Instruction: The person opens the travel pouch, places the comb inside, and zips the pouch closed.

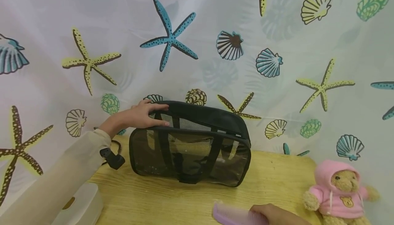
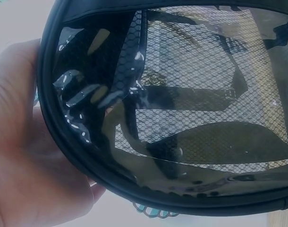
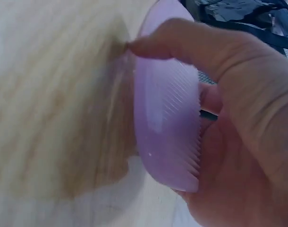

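Observation:
A black bag with clear front panel and mesh (image 1: 191,149) stands upright on the wooden table, its top parted. My left hand (image 1: 144,115) rests over the bag's top left corner, fingers and thumb stretched out across the opening. In the left wrist view the bag's clear rounded end (image 2: 191,137) fills most of the picture, the hand (image 2: 40,137) beside its black edge. Low in the head view, my right hand (image 1: 277,214) pinches a light purple comb (image 1: 234,215). The right wrist view shows the comb (image 3: 165,104) between thumb and fingers, teeth toward the palm.
A teddy bear in a pink hoodie (image 1: 343,194) sits at the table's right end. At the lower left stands a white box (image 1: 87,204), partly behind the left sleeve. A dark cable (image 1: 117,144) lies left of the bag. A sea-patterned curtain (image 1: 197,78) hangs behind.

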